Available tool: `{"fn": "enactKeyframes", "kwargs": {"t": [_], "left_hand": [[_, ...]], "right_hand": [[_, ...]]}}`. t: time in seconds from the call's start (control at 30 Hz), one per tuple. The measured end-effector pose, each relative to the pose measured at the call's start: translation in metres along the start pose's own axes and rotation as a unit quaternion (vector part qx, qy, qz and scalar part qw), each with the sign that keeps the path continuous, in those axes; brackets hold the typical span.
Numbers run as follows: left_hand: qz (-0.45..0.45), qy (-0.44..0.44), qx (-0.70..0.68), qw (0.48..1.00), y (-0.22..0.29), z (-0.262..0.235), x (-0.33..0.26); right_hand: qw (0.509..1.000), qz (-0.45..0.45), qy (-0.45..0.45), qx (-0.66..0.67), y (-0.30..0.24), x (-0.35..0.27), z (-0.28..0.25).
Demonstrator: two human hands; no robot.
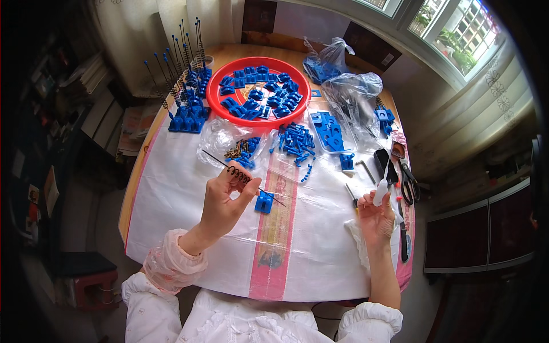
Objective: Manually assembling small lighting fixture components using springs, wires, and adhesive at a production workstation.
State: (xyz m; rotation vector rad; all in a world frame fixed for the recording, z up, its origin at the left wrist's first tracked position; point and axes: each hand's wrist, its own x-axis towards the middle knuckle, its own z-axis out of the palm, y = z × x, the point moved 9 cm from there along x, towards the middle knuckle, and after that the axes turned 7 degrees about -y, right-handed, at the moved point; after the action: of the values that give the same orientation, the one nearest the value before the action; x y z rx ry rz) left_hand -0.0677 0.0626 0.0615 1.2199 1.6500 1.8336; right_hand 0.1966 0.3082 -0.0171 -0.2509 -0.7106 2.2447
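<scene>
black spring point(239, 174) (in left hand point(227, 203))

I have a thin black rod point(215, 158) slanting down rightward through the left hand point(225, 200), a dark coil point(239, 174) around it; a small white piece point(380, 193), possibly a bottle, stands narrow end up in the right hand point(377, 223).

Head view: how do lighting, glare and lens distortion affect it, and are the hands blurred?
Head view: bright window at upper right, highlights on the clear bags, dim room along the left; head view: table edges bow and the corners go black; head view: left hand and right hand show no obvious blur.
</scene>
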Motion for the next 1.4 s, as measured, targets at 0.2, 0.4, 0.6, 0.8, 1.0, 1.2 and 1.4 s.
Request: {"fn": "enactKeyframes", "kwargs": {"t": [0.2,0.4,0.6,0.8,1.0,1.2,1.4], "left_hand": [[0.036,-0.033,0.126,0.991,0.038,0.004,0.002],[0.054,-0.073,0.201,0.975,0.068,0.012,0.008],[0.094,-0.102,0.240,0.961,0.092,0.026,0.022],[0.126,-0.134,0.306,0.934,0.112,0.038,0.035],[0.121,-0.137,0.298,0.937,0.113,0.043,0.040],[0.108,-0.138,0.277,0.945,0.107,0.042,0.040],[0.105,-0.145,0.265,0.948,0.103,0.041,0.042]], "right_hand": [[0.994,-0.016,-0.023,-0.103,-0.006,0.001,0.007],[0.959,-0.066,-0.051,-0.271,-0.022,-0.004,0.034],[0.919,-0.145,-0.028,-0.365,-0.055,-0.009,0.050],[0.889,-0.200,-0.010,-0.411,-0.085,-0.017,0.061],[0.883,-0.205,0.035,-0.421,-0.105,-0.020,0.059],[0.861,-0.142,0.063,-0.485,-0.107,-0.007,0.043],[0.754,-0.138,0.054,-0.640,-0.104,0.020,0.032]]}}
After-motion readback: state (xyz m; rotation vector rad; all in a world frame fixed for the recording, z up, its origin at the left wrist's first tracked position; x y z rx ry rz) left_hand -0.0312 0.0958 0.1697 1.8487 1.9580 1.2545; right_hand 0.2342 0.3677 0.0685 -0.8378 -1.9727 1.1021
